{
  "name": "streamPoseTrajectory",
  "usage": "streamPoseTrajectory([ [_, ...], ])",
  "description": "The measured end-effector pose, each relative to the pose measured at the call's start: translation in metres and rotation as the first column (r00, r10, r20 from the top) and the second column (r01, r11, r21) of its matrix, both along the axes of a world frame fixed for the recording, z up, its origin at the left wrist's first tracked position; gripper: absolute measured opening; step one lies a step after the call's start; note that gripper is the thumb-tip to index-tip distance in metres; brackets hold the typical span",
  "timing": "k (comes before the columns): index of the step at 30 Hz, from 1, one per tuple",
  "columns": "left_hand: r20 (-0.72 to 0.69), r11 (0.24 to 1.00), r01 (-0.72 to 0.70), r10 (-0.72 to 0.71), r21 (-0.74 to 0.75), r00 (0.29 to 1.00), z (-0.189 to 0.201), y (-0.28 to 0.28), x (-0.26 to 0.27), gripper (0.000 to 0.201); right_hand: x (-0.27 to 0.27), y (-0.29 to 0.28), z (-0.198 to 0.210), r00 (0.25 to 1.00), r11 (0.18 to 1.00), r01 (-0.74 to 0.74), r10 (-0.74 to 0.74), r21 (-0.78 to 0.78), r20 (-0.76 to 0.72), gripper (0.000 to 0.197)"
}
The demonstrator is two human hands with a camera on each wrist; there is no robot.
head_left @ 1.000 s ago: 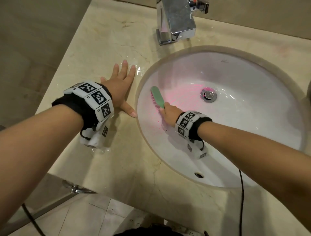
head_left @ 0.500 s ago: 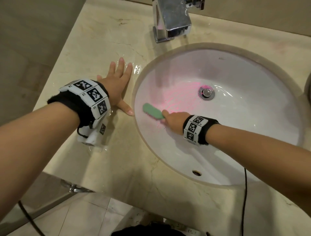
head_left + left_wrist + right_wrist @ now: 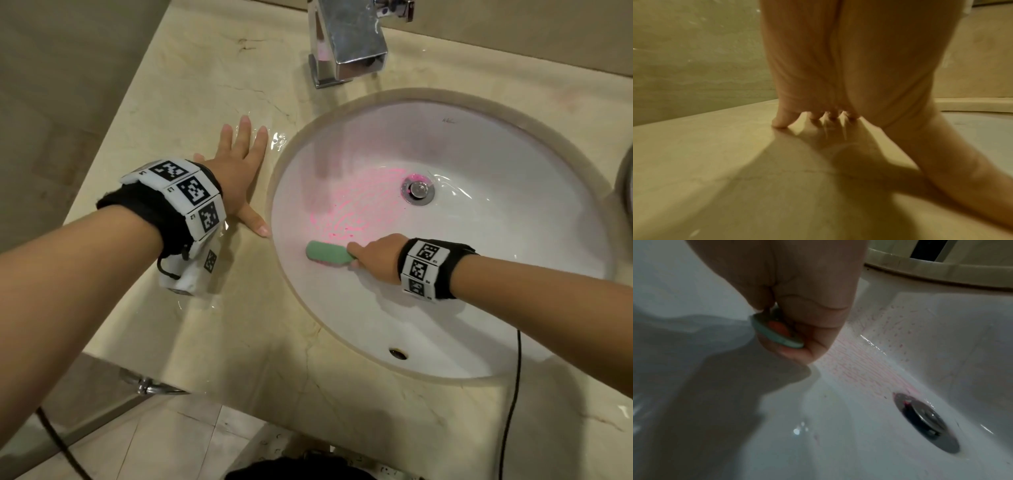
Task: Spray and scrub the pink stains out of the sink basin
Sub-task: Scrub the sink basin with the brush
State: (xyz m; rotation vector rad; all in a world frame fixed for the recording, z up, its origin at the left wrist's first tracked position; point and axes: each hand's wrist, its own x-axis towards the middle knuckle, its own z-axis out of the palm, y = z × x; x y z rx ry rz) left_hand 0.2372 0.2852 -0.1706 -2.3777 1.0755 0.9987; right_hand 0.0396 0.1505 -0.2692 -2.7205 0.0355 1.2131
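Observation:
A white oval sink basin [image 3: 496,260] is set into a beige stone counter. Pink stains [image 3: 356,205] streak its left slope from the drain [image 3: 418,189] outward; in the right wrist view the pink stains [image 3: 857,368] run toward the drain [image 3: 925,420]. My right hand [image 3: 375,257] grips the handle of a green scrub brush [image 3: 327,253], whose head lies bristles-down on the basin's left wall below the stains. The brush's handle end [image 3: 777,334] shows inside my curled fingers. My left hand [image 3: 239,171] lies flat, fingers spread, on the wet counter left of the basin.
A chrome tap [image 3: 346,44] stands behind the basin. An overflow hole [image 3: 398,353] sits in the near basin wall. Water pools on the counter [image 3: 191,85] around my left hand. A black cable [image 3: 513,394] hangs below my right forearm. A wall bounds the counter's left side.
My right hand has dragged the brush down and toward me along the basin's left wall, turning it from pointing away to lying sideways. The left hand stays planted.

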Motion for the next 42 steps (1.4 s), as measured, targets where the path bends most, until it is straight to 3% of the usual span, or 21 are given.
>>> streamPoseTrajectory([
  [5,0.01,1.0,-0.002,0.002,0.017,1.0,0.001,-0.002,-0.001,0.152,0.016,0.007,-0.014,0.988,0.988,0.14,-0.144,0.063,0.058,0.035],
  [10,-0.001,1.0,-0.008,0.008,0.019,1.0,0.001,-0.002,0.0,0.154,0.002,0.006,-0.005,0.999,0.995,-0.028,0.031,0.101,-0.031,0.033],
  [14,-0.013,1.0,-0.004,0.004,-0.013,1.0,0.001,0.0,0.001,0.154,0.016,0.005,-0.009,0.994,0.997,-0.069,0.067,0.032,0.084,0.029],
  [19,-0.019,0.999,0.007,-0.008,-0.049,1.0,0.002,0.003,0.002,0.153,0.046,0.005,-0.016,0.945,0.975,0.215,-0.221,0.052,0.242,0.031],
  [21,-0.02,0.999,0.008,-0.009,-0.053,1.0,0.001,0.003,0.002,0.153,0.056,-0.003,-0.018,0.899,0.937,0.343,-0.346,0.059,0.268,0.029],
  [28,-0.024,0.998,0.003,-0.005,-0.057,1.0,-0.001,0.004,0.003,0.154,0.068,-0.041,-0.015,0.703,0.786,0.616,-0.579,0.054,0.413,0.026],
  [30,-0.024,0.999,0.001,-0.002,-0.053,1.0,0.0,0.004,0.003,0.154,0.065,-0.037,-0.014,0.759,0.828,0.559,-0.531,0.042,0.378,0.026],
  [33,-0.012,0.999,0.012,-0.012,-0.043,1.0,-0.001,0.003,0.003,0.155,0.063,-0.026,-0.015,0.892,0.941,0.336,-0.305,-0.04,0.334,0.025],
  [35,-0.007,0.999,0.014,-0.015,-0.041,1.0,-0.001,0.003,0.003,0.155,0.065,-0.032,-0.012,0.9,0.946,0.307,-0.255,-0.101,0.353,0.025],
  [37,-0.01,0.999,0.012,-0.013,-0.036,1.0,0.0,0.003,0.002,0.155,0.064,-0.046,-0.01,0.852,0.901,0.423,-0.359,-0.095,0.381,0.025],
  [39,-0.016,1.0,0.006,-0.006,-0.028,1.0,0.0,0.002,0.002,0.155,0.056,-0.064,-0.011,0.731,0.795,0.605,-0.536,-0.039,0.423,0.025],
  [42,-0.019,1.0,0.006,-0.007,-0.016,1.0,0.001,0.001,0.002,0.155,0.037,-0.083,-0.016,0.591,0.648,0.761,-0.672,-0.031,0.447,0.028],
])
